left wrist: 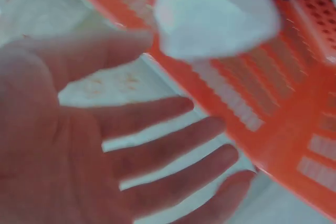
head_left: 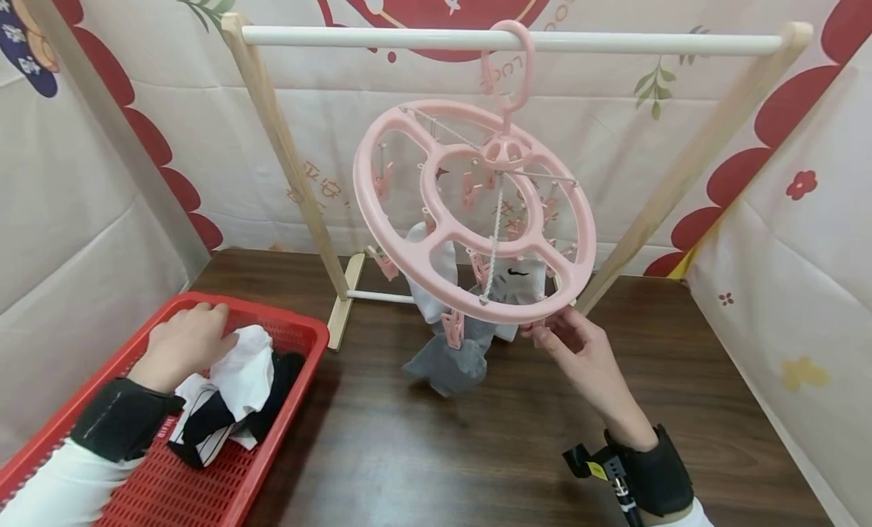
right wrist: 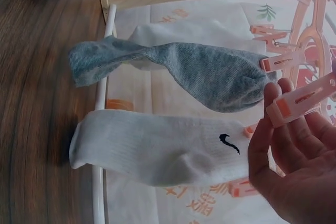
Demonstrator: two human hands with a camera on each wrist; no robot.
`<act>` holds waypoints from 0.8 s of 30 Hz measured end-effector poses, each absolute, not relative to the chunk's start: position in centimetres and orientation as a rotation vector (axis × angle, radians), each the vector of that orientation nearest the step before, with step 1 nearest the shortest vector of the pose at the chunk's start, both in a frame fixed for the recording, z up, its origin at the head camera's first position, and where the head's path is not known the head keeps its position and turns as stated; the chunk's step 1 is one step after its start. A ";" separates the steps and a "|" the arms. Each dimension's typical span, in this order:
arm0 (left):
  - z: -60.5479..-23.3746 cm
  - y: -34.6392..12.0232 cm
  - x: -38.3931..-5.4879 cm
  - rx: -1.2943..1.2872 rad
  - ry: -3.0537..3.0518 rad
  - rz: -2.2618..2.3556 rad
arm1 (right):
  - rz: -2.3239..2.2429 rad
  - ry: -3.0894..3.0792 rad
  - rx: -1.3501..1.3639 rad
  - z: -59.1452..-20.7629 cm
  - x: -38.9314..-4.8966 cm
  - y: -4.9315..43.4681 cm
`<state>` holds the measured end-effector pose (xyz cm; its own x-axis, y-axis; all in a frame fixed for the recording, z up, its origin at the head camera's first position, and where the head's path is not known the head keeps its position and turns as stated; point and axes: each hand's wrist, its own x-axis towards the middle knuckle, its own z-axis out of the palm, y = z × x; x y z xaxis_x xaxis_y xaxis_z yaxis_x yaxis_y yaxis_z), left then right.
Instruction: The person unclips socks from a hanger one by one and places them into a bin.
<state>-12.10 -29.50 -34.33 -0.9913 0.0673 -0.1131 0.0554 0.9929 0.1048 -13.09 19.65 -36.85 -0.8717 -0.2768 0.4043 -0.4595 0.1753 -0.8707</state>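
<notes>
The left hand [head_left: 185, 344] reached, unclenched, beside white cloth [head_left: 247, 372], blurred but seemingly light, soft, best pinched mid-fold. The right hand [head_left: 580, 354] pinched a pink clip [right wrist: 304, 98].

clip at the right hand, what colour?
The clip is pink, seen best in the right wrist view.
</notes>
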 end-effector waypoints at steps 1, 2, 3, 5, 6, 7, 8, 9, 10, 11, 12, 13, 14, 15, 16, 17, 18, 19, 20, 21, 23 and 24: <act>-34.2 -28.8 -12.0 0.109 3.070 0.152 | 1.780 -2.288 0.716 -36.8 -13.1 19.7; -34.0 -28.1 -12.0 0.143 3.118 0.157 | 1.775 -2.291 0.709 -36.8 -13.0 19.7; -33.8 -27.4 -12.0 0.184 3.157 0.168 | 1.782 -2.289 0.705 -36.8 -13.0 19.7; -33.4 -25.7 -11.9 0.266 3.199 0.195 | 1.788 -2.288 0.705 -36.8 -12.9 19.6; -33.2 -24.9 -12.0 0.310 3.210 0.208 | 1.794 -2.285 0.709 -36.9 -12.9 19.6; -33.0 -24.1 -12.0 0.349 3.213 0.224 | 1.801 -2.280 0.714 -36.9 -12.9 19.5; -32.8 -23.3 -12.1 0.382 3.209 0.239 | 1.806 -2.277 0.717 -36.9 -12.9 19.5; -32.6 -22.5 -12.2 0.407 3.198 0.251 | 1.809 -2.274 0.721 -36.9 -12.8 19.5; -32.3 -21.7 -12.3 0.428 3.186 0.260 | 1.809 -2.271 0.726 -37.0 -12.8 19.5; -32.2 -21.0 -12.5 0.452 3.171 0.266 | 1.814 -2.266 0.732 -37.0 -12.8 19.4; -32.1 -20.3 -12.6 0.478 3.153 0.275 | 1.817 -2.261 0.738 -37.0 -12.8 19.4; -32.0 -19.6 -12.8 0.501 3.131 0.287 | 1.822 -2.254 0.743 -37.0 -12.7 19.3; -32.0 -18.9 -13.0 0.525 3.105 0.303 | 1.829 -2.248 0.750 -37.1 -12.7 19.3; -32.0 -18.3 -13.1 0.553 3.082 0.316 | 1.834 -2.242 0.758 -37.1 -12.7 19.2; -32.0 -17.7 -13.3 0.587 3.056 0.328 | 1.842 -2.236 0.765 -37.1 -12.7 19.1; -32.1 -17.2 -13.5 0.628 3.025 0.339 | 1.849 -2.231 0.771 -37.1 -12.7 19.0; -32.1 -16.8 -13.7 0.682 2.994 0.349 | 1.855 -2.229 0.774 -37.1 -12.7 18.9; -32.3 -16.4 -13.9 0.764 2.961 0.364 | 1.860 -2.227 0.780 -37.2 -12.7 18.8; -32.5 -16.1 -14.1 0.858 2.921 0.387 | 1.861 -2.227 0.785 -37.2 -12.7 18.7; -32.6 -15.8 -14.4 0.947 2.879 0.416 | 1.860 -2.228 0.788 -37.2 -12.7 18.6; -32.9 -15.0 -14.9 1.117 2.789 0.492 | 1.861 -2.223 0.793 -37.3 -12.7 18.5; -33.1 -14.6 -15.2 1.186 2.746 0.530 | 1.860 -2.225 0.792 -37.3 -12.7 18.5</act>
